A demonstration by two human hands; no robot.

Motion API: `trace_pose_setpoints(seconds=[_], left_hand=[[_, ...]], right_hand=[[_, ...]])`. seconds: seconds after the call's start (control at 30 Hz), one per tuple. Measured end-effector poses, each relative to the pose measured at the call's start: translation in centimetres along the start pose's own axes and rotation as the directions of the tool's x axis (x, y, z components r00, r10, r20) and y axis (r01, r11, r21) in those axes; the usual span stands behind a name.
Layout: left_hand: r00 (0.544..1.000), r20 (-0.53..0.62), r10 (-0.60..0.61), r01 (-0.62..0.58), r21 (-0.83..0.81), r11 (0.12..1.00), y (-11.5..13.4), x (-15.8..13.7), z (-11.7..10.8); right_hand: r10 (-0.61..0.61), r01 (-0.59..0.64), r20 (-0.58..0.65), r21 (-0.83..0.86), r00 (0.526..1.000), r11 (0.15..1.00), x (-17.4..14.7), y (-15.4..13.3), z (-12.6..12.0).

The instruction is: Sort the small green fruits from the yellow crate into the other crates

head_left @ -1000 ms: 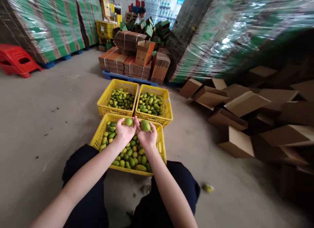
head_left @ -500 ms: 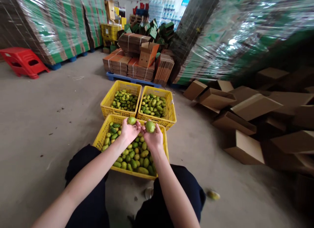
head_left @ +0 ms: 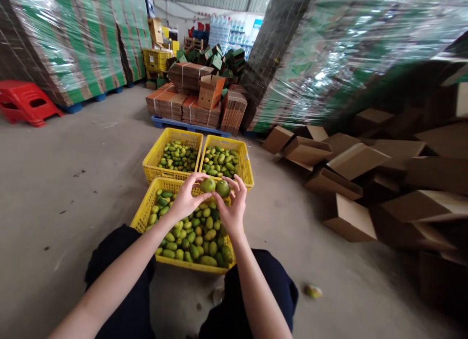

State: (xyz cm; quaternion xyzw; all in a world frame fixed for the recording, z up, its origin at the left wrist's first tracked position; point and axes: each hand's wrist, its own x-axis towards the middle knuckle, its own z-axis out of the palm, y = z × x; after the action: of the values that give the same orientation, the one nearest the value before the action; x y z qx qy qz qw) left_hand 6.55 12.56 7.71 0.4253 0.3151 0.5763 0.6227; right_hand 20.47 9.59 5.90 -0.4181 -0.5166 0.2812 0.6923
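Observation:
My left hand [head_left: 185,200] curls its thumb and fingers around one green mango [head_left: 208,185]. In my right hand [head_left: 234,211] is a second, slightly darker green mango [head_left: 223,188]. Both mangoes are held up side by side, ends facing me, seemingly touching. Below them stands a yellow plastic crate [head_left: 146,208] filled with green and yellowish mangoes [head_left: 192,236]; my wrists and hands hide part of it.
Behind it are a left yellow crate [head_left: 153,172] and a right yellow crate [head_left: 248,171], both with mangoes. Flattened cartons [head_left: 166,105] sit on a blue pallet [head_left: 190,127]. Open cardboard boxes [head_left: 351,217] lie heaped right. A red stool [head_left: 31,100] stands left; one fruit [head_left: 313,291] lies on the floor.
The mangoes rested on upturned palms; now fingers and thumbs grip them, and they are closer together. The view has shifted slightly up and to the right.

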Motion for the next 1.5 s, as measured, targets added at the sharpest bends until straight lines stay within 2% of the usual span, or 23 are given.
trace_pose_setpoints(seconds=[0.1,0.23,0.3,0.37,0.43,0.53,0.63,0.7,0.87,1.1,1.17,1.3,1.37,1.43,1.5], left_hand=[[1.0,0.013,0.027,-0.027,0.013,1.0,-0.2,0.3,-0.1],[1.0,-0.002,0.015,-0.015,-0.07,0.997,-0.2,0.4,-0.2],[1.0,0.002,-0.027,0.027,-0.116,0.993,-0.2,0.5,-0.2],[0.995,0.009,-0.097,0.097,-0.189,0.977,0.0,0.6,-0.3],[0.978,0.021,-0.206,0.203,-0.307,0.93,0.3,0.7,-0.5],[0.923,0.122,-0.365,0.376,-0.49,0.787,0.7,1.0,-0.8],[0.9,0.184,-0.395,0.422,-0.592,0.686,0.8,1.4,-1.1],[0.9,0.134,-0.415,0.405,-0.614,0.678,0.7,1.6,-1.3],[0.864,0.007,-0.503,0.427,-0.542,0.724,0.8,1.8,-1.4],[0.825,0.072,-0.56,0.511,-0.517,0.687,0.6,1.5,-1.2],[0.833,0.098,-0.544,0.509,-0.522,0.685,0.3,1.4,-1.2],[0.874,0.107,-0.474,0.439,-0.593,0.675,-0.2,1.5,-1.3],[0.881,0.094,-0.463,0.414,-0.625,0.661,-0.3,1.6,-1.3],[0.887,0.075,-0.456,0.39,-0.652,0.65,-0.2,1.6,-1.2],[0.88,0.045,-0.472,0.377,-0.67,0.64,0.0,1.7,-1.1]], right_hand=[[-0.027,0.027,-0.03,-0.001,0.999,1.0,0.0,0.3,0.0],[-0.061,0.058,-0.056,-0.055,0.997,0.997,0.0,0.4,0.1],[-0.016,0.012,-0.106,-0.04,0.994,0.999,0.1,0.3,0.2],[0.119,-0.109,-0.117,0.085,0.986,0.99,0.2,0.4,0.3],[0.303,-0.273,-0.061,0.292,0.951,0.917,0.5,0.6,0.3],[0.509,-0.452,0.036,0.514,0.86,0.729,1.0,1.0,0.2],[0.609,-0.568,0.139,0.562,0.781,0.601,1.1,1.2,0.3],[0.627,-0.62,0.21,0.554,0.75,0.556,0.9,1.2,0.6],[0.585,-0.581,0.191,0.546,0.788,0.604,0.1,1.0,1.1],[0.664,-0.692,0.296,0.547,0.687,0.472,0.4,1.1,1.2],[0.663,-0.692,0.302,0.556,0.685,0.461,0.4,1.1,1.3],[0.64,-0.621,0.222,0.599,0.735,0.505,0.2,1.4,1.6],[0.643,-0.604,0.191,0.607,0.742,0.516,0.1,1.7,1.6],[0.669,-0.618,0.181,0.604,0.721,0.503,0.1,2.0,1.6],[0.716,-0.651,0.181,0.605,0.674,0.459,0.1,2.2,1.7]])
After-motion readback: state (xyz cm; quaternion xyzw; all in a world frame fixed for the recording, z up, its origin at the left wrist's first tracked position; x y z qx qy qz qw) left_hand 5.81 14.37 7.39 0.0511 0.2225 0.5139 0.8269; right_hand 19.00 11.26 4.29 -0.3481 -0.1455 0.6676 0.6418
